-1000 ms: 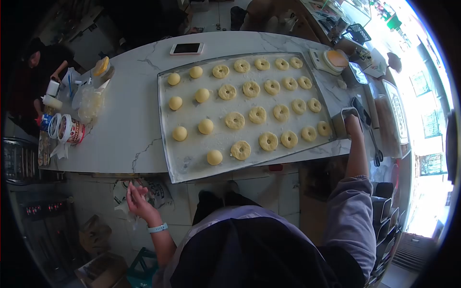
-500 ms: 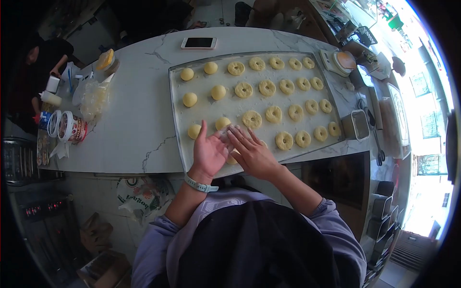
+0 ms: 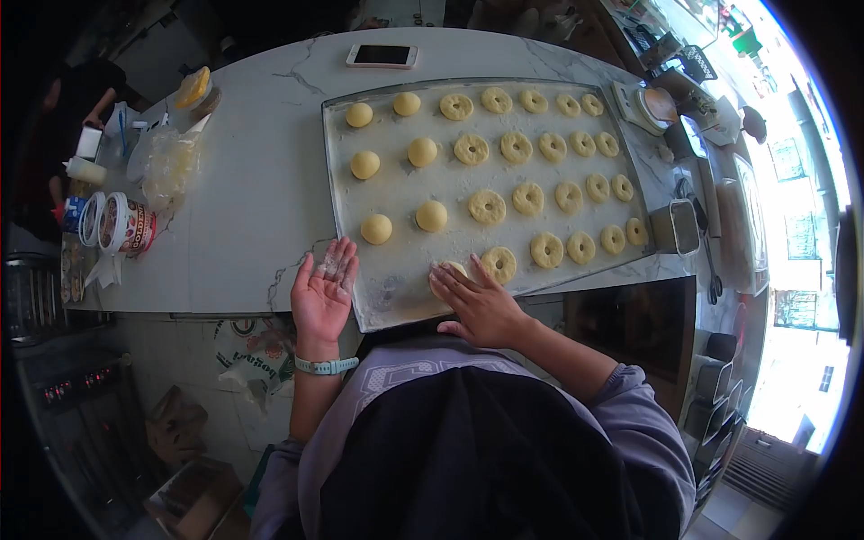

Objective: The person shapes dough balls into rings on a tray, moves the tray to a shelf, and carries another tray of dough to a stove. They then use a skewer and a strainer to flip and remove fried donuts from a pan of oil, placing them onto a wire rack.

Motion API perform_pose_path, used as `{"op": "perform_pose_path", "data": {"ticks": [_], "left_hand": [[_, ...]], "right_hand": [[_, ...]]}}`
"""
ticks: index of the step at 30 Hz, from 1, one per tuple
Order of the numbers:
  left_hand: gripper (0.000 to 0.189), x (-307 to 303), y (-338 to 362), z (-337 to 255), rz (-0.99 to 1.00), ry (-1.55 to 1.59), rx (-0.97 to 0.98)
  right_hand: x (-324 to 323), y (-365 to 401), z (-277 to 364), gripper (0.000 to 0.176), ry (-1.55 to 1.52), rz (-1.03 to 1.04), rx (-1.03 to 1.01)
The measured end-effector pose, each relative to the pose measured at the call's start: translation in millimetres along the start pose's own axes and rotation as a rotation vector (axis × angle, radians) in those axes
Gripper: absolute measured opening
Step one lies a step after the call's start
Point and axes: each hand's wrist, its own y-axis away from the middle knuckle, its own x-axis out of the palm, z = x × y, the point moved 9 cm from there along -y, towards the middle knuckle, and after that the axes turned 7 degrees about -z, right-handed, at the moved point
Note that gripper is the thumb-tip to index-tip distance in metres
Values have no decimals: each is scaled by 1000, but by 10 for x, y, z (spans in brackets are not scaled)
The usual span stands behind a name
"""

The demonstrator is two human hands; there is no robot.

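A large metal tray (image 3: 405, 306) holds several pale dough rings (image 3: 487, 207) in rows and several round dough balls (image 3: 376, 229) on its left side. My right hand (image 3: 477, 304) lies flat, fingers stretched, on a dough piece (image 3: 447, 278) in the front row, covering most of it. Just left of the tray's front corner, my left hand (image 3: 325, 297) is held palm up with fingers apart and holds nothing. White flour coats its fingers. A light-coloured watch is on the left wrist.
A phone (image 3: 382, 57) lies behind the tray. Tubs (image 3: 126, 222) and plastic bags (image 3: 171, 166) stand at the left. A scale (image 3: 643, 108) and a metal tin (image 3: 674, 227) are at the right. Another person (image 3: 85, 99) is at the far left.
My hands were together over the tray and have parted. The left hand moved left off the tray; the right came down onto the front dough piece. The view has shifted slightly.
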Motion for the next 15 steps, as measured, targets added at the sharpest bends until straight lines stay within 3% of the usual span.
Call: {"op": "perform_pose_path", "data": {"ticks": [2,8,15], "left_hand": [[48,-25,4,-6,1,3,7],[44,-106,131,-35,-6,16,46],[43,-170,207,52,-21,15,56]], "right_hand": [[-19,-2,-52,72,17,-17,23],[-433,42,-361,39,-131,-237,171],[-515,24,-289,27,-55,-201,145]]}}
